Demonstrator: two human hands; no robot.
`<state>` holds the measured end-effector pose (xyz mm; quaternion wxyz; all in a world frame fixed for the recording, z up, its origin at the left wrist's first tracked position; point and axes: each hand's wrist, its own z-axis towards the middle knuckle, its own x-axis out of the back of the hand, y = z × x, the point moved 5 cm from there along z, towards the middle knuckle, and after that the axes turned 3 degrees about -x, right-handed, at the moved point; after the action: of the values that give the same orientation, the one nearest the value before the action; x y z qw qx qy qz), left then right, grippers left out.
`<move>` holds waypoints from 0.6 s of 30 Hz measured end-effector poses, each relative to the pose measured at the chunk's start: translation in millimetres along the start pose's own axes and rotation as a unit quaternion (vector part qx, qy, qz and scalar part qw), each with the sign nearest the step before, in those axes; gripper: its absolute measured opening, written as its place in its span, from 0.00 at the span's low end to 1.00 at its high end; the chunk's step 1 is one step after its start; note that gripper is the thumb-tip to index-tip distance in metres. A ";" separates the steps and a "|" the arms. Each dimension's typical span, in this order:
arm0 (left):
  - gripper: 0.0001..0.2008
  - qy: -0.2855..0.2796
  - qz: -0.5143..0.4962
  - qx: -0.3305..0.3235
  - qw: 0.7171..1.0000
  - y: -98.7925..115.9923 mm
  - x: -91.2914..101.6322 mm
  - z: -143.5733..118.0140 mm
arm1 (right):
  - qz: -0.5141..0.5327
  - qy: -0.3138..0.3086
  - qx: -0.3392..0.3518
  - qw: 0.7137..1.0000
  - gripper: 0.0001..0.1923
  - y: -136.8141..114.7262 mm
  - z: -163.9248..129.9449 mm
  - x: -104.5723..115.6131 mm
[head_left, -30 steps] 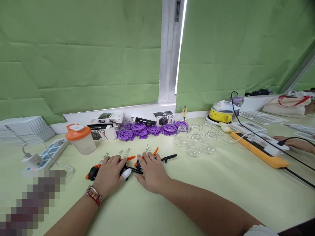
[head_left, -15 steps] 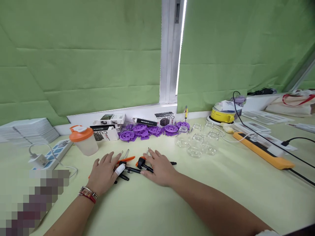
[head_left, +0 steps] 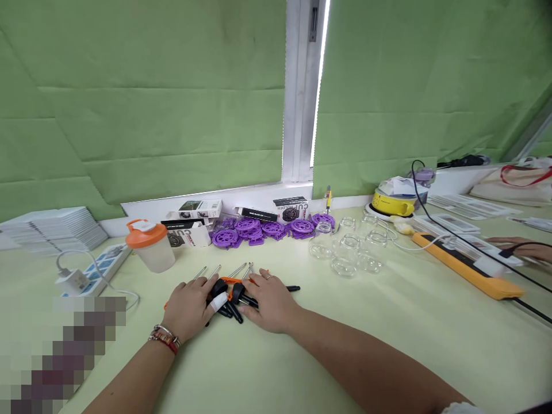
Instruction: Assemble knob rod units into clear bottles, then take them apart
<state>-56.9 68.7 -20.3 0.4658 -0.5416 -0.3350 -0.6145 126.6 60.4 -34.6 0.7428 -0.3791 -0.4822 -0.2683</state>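
A loose pile of black-handled tools (head_left: 235, 311) with thin metal shafts and orange parts lies on the table between my hands; their exact kind is unclear. My left hand (head_left: 190, 307), with white tape round the thumb, rests over the pile's left side, fingers stretched forward. On the other side my right hand (head_left: 273, 302) lies over the tools with its fingers extended, a ring on one of them. Metal shaft tips (head_left: 237, 269) stick out beyond the fingertips. Part of the pile is hidden under both palms.
Purple wheel-shaped holders (head_left: 249, 227) and printed boxes (head_left: 194, 234) line the wall. Clear glass cups (head_left: 350, 247) stand right of them. An orange-lidded shaker (head_left: 150, 247) and a white power strip (head_left: 103, 270) are left; an orange power strip (head_left: 461, 267) and another person's hand (head_left: 526, 247) are right.
Both hands have moved closer together, drawing the tools into a tighter pile. Another person's hand has come into view at the right edge.
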 end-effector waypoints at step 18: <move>0.28 0.113 0.039 0.005 0.993 -2.8 9.2 -2.2 | 0.005 0.116 -0.039 0.992 0.33 20.1 -8.7 48.2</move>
<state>-60.1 65.7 -11.5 0.5272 -0.4785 -0.2621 -0.6515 165.3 63.1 1.4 0.7795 -0.3769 -0.3802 -0.3254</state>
